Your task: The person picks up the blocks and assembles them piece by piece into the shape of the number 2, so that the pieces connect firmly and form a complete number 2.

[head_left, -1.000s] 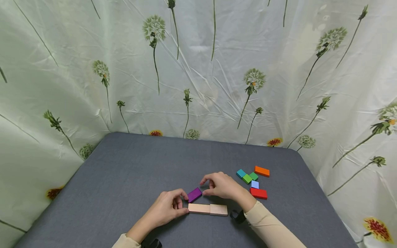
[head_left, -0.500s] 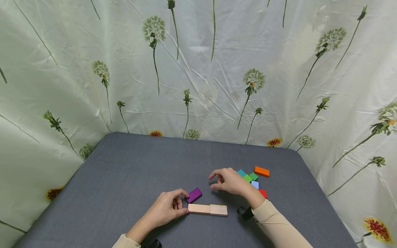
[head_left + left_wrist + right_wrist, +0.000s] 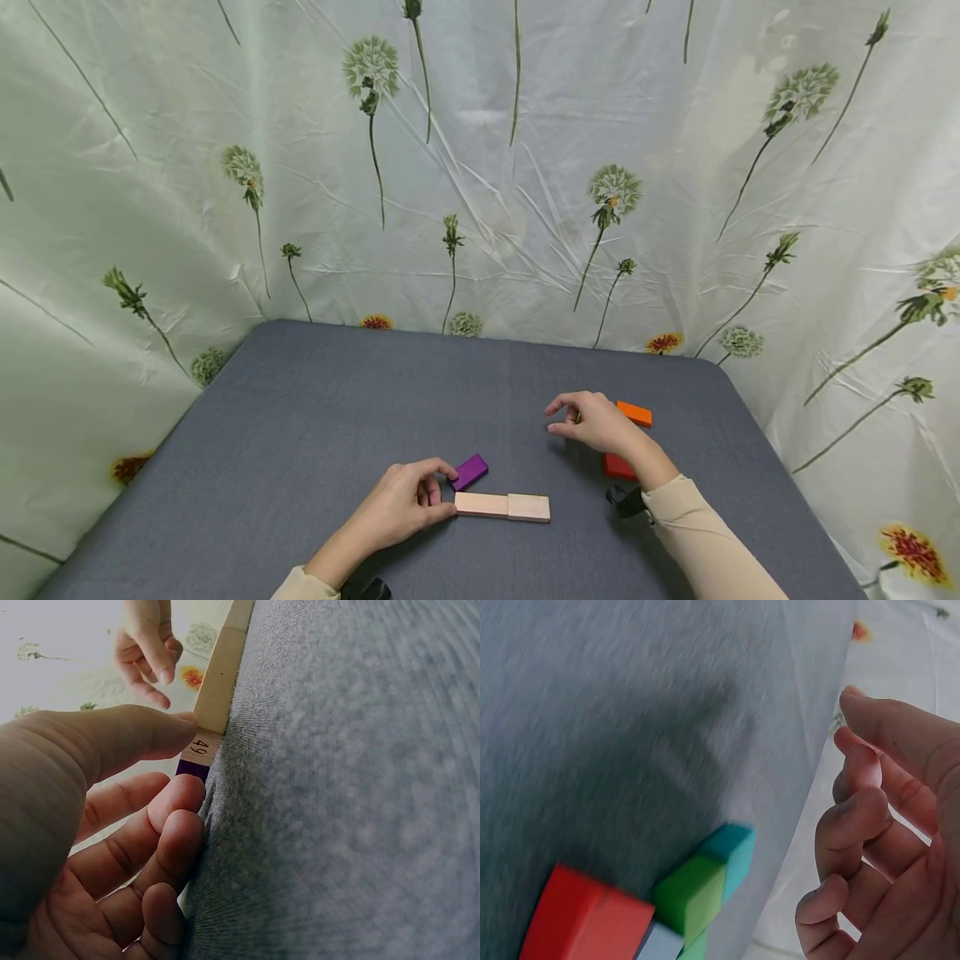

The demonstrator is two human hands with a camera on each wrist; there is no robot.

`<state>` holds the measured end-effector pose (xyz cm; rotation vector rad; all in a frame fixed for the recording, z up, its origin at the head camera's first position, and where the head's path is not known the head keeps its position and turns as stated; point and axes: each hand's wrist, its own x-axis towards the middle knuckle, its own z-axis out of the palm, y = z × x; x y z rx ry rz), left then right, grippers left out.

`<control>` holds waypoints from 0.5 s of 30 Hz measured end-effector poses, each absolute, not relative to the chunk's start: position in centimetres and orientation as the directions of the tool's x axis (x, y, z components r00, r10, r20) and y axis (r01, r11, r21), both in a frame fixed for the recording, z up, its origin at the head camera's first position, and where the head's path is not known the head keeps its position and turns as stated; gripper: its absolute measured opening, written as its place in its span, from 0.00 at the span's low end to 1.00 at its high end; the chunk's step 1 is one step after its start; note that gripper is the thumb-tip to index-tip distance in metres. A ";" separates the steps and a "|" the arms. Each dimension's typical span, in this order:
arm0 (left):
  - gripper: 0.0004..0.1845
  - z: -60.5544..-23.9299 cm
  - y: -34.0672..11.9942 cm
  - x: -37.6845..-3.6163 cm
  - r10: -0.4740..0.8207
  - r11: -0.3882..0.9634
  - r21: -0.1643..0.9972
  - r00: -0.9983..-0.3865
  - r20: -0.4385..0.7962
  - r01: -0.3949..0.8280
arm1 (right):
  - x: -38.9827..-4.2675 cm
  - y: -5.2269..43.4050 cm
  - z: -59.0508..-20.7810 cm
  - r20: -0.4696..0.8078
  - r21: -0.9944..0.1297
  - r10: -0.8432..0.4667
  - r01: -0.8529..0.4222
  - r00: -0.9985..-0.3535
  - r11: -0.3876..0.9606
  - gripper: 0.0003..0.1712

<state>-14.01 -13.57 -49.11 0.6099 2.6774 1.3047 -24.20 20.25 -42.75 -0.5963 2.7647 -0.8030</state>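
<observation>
My left hand rests at the left end of two plain wooden blocks laid end to end. Its thumb lies against the near side of the left block, whose end is marked 49. Its forefinger touches a purple block, set at a slant just behind, so the block ends sit between thumb and finger. My right hand hovers with nothing in its loosely bent fingers. Below it in the right wrist view are a red block, a green block and a teal block.
An orange block lies behind my right hand. A light blue block sits beside the red one. The grey table ends at a hanging cloth printed with dandelions.
My right hand has moved away from the purple block, rightward and back, over the coloured blocks, and now hides several of them. My left hand and the wooden blocks have stayed in place.
</observation>
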 end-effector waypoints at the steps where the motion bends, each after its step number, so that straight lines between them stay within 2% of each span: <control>1: 0.16 -49.1 -13.6 -14.0 0.396 0.553 0.773 -0.914 0.085 0.311 | -24.3 20.6 -42.8 -0.076 -0.552 -0.429 -0.320 -0.900 0.770 0.15; 15: 0.16 -49.1 -13.5 -14.0 0.396 0.557 0.770 -0.915 0.084 0.311 | -25.5 25.6 -43.1 -0.064 -0.558 -0.331 -0.242 -0.941 0.794 0.13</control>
